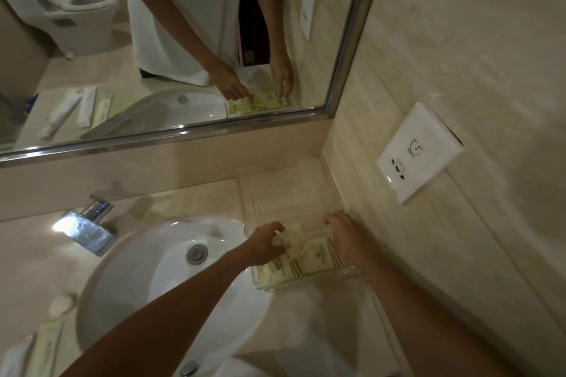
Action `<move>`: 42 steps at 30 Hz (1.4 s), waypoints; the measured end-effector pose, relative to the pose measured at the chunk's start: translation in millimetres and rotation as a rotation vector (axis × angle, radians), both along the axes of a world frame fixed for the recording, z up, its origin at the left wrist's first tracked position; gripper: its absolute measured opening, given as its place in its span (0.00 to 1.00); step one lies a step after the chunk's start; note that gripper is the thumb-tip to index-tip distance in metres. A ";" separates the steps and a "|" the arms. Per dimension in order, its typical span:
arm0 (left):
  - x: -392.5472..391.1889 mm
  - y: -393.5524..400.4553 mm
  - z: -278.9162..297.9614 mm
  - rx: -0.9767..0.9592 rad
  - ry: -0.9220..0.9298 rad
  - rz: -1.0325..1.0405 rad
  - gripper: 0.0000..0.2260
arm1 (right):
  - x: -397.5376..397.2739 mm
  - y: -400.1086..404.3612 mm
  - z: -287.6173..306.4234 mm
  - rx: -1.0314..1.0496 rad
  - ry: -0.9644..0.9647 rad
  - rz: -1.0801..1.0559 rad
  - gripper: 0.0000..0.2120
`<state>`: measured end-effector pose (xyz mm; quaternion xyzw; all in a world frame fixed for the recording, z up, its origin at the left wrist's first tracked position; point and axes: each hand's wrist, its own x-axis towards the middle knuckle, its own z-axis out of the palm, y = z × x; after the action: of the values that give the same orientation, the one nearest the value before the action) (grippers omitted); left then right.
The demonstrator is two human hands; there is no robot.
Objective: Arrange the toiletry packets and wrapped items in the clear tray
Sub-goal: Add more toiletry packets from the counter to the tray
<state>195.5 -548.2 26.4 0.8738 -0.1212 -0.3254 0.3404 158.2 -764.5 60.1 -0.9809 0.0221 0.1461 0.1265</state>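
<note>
i judge sorting under way: left hand [267, 243] pinches a packet [291, 242] in the tray [249, 193], at 3 o'clock of the sink [147, 257]. right hand [344, 231]: grip unclear. next: lay it flat beside the others.

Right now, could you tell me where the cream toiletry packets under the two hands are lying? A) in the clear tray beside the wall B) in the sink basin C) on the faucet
A: the packets lie inside the clear tray, right of the sink.
</note>
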 end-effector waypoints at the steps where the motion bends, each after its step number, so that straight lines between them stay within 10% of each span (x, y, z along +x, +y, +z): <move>1: 0.5 -7.6 -3.0 -0.005 0.012 -0.007 0.17 | 1.8 -1.4 4.2 -0.006 -0.022 -0.022 0.21; 13: 1.5 -80.9 -25.1 0.065 0.042 -0.149 0.16 | 17.4 1.4 36.6 -0.074 -0.156 -0.029 0.26; 27: -11.8 -86.1 -41.6 0.261 -0.356 -0.336 0.20 | 20.4 -11.6 13.3 -0.042 -0.056 -0.063 0.17; 42: 0.4 -5.6 -2.1 0.251 -0.431 -0.162 0.10 | 16.8 23.5 9.9 -0.027 0.113 0.004 0.09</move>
<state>195.9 -553.8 24.2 0.9458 -0.2193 -0.1702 0.1685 174.9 -741.0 70.0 -0.9727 0.0290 0.2014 0.1116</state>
